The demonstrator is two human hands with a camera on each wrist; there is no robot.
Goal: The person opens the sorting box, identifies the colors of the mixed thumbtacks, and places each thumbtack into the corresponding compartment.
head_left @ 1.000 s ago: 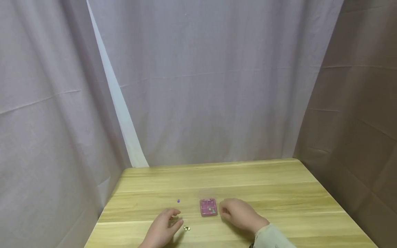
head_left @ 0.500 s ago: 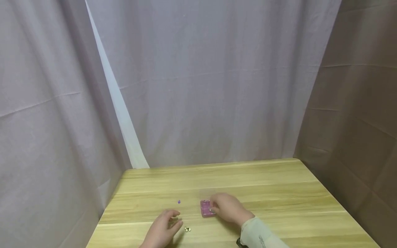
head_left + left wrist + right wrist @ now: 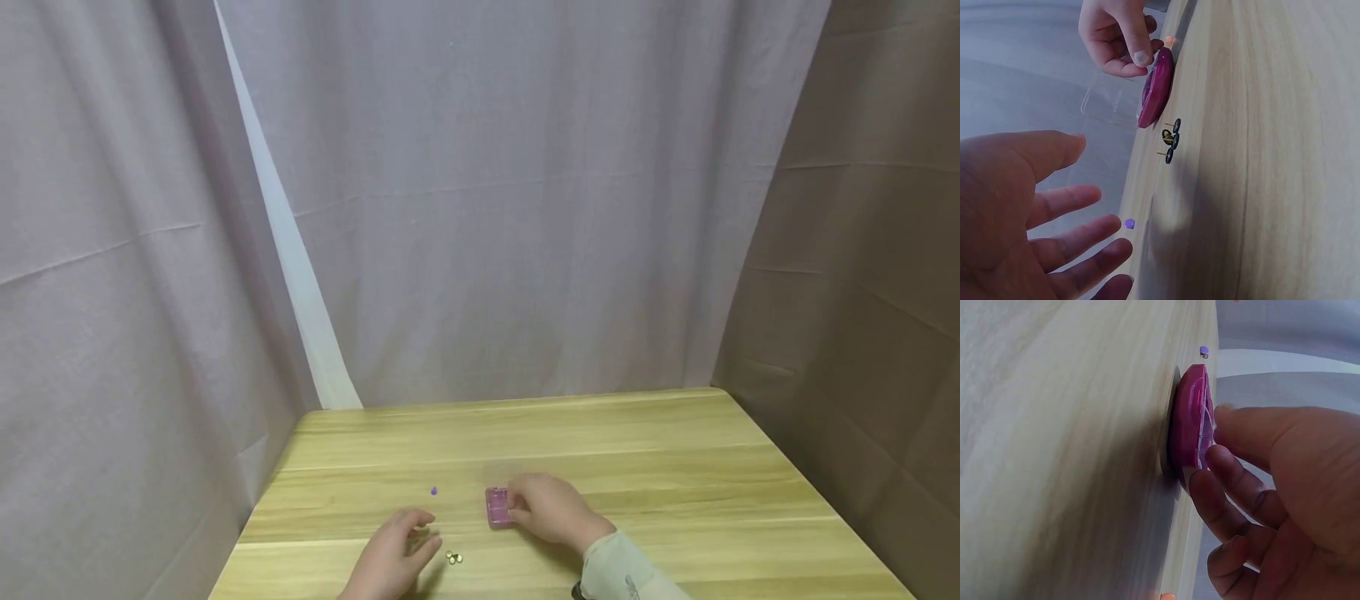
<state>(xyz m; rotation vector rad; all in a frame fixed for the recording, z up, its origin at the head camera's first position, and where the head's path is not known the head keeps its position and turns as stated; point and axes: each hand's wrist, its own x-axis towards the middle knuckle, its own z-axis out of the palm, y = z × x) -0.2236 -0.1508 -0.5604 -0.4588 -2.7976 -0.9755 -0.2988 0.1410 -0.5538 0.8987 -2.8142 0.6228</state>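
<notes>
A small magenta divided box (image 3: pixel 497 510) with its clear lid (image 3: pixel 1107 103) tipped back sits mid-table. My right hand (image 3: pixel 553 508) is over the box's right side, thumb and fingers bent down at the compartments. In the right wrist view the thumb and index fingertips dip behind the rim, and I cannot tell whether they pinch anything. My left hand (image 3: pixel 393 552) hovers with relaxed, spread fingers and holds nothing. Beside it lies a small cluster of brass thumbtacks (image 3: pixel 1171 139), some with points sticking up.
Farther back on the wooden table (image 3: pixel 645 433), left of the box, is a tiny purple piece (image 3: pixel 433 491). A small orange piece (image 3: pixel 1170 41) lies past the box, near the right hand. Grey curtains (image 3: pixel 517 208) enclose the table at the back and sides.
My right hand has moved left from beside the box to over its right compartments, covering the small green and pale pieces seen there earlier. The left hand stays put.
</notes>
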